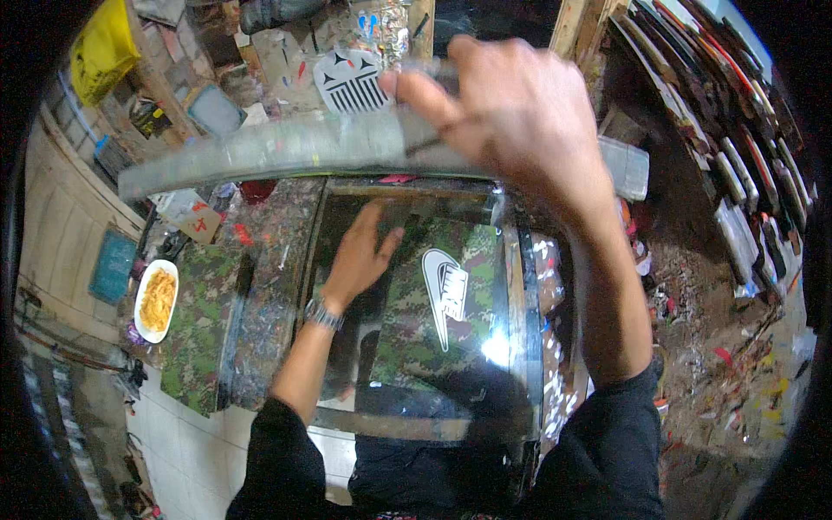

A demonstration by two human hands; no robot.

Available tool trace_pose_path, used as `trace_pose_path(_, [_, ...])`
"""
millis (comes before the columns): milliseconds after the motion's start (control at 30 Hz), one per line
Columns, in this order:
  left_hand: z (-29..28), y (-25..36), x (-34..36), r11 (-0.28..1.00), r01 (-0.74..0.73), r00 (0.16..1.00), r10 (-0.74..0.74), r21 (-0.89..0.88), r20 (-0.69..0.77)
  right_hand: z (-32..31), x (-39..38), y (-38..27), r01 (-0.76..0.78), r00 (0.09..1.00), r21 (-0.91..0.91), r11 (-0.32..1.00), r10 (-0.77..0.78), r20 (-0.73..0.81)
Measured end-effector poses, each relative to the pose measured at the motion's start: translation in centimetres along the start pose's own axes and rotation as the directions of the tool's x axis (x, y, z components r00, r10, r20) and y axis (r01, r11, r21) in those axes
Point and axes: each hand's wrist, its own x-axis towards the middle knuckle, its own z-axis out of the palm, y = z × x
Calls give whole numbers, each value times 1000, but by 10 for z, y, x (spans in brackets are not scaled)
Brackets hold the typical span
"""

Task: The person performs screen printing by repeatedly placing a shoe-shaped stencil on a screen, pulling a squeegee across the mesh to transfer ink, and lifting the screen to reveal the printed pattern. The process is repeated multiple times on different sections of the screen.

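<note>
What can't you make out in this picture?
All in the head view:
Right hand: motion blur hides whether its fingers grip anything.
Long bar: the stretch behind the right hand and wrist is hidden.
Yellow stuff in the white dish: too small to identify.
Black sleeves: cut off by the lower edge.

The camouflage cloth (pixel 407 277), green, brown and black, lies flat on a dark glossy board (pixel 442 403). It bears a white emblem (pixel 453 295) with dark outline, curved at the top and pointed at its lower end. Beyond the cloth, a long grey bar (pixel 303 152) with stained surface stretches crosswise, slightly blurred.
</note>
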Motion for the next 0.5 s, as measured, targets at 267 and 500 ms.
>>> trace_pose_path(267, [110,-102,-3,916,-244,933,132,317,336,-2,81,54,-69,948,130,989,24,316])
trace_pose_path(500, [-5,-42,-95,827,496,813,-549,-264,-193,45,139,110,140,981,-146,979,-117,156])
